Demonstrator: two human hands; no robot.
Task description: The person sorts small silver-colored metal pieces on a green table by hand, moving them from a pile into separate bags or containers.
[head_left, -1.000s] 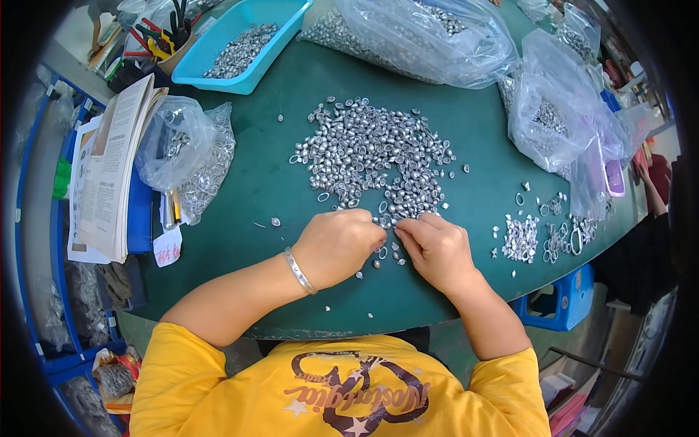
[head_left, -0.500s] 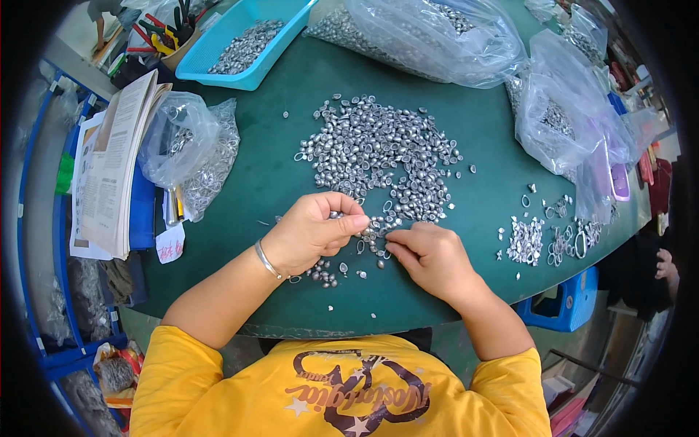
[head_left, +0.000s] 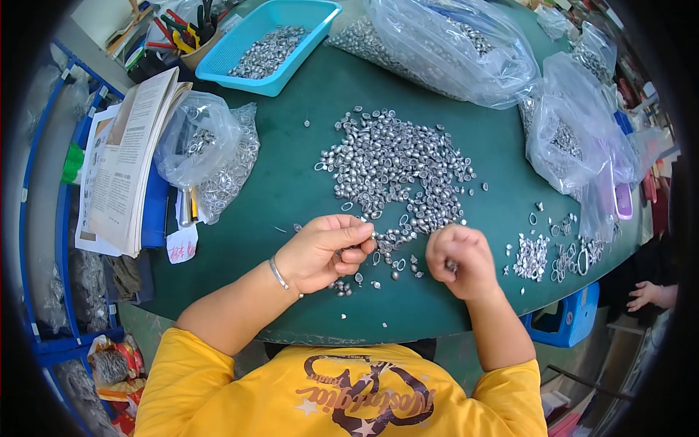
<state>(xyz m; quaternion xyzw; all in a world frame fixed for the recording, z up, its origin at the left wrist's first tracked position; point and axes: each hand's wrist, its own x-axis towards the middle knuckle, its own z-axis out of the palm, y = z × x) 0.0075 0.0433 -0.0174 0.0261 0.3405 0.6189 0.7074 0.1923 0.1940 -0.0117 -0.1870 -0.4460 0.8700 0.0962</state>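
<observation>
A pile of small silver-grey metal pieces [head_left: 400, 156], many oval and cup-shaped, is spread on the green table [head_left: 291, 182]. Just below its lower edge, my left hand [head_left: 328, 255] is closed, thumb against the index finger. What sits in that pinch is mostly hidden by the fingers. My right hand [head_left: 464, 262] is curled to the right of the loose pieces, slightly smeared by motion, with a small dark metal piece [head_left: 451, 266] showing among its fingers. Loose oval rings and bead-like pieces [head_left: 393, 264] lie between the hands.
At the back left stands a turquoise basket [head_left: 211, 69] of metal pieces. Clear plastic bags [head_left: 466, 65] of parts fill the far side. Small heaps of bits [head_left: 531, 256] lie at the right. Papers [head_left: 131, 160] and a bag of pieces [head_left: 229, 167] line the left.
My right hand has drawn away to the right from the loose pieces and curled up. My left hand keeps its pinch. The whole view has shifted slightly.
</observation>
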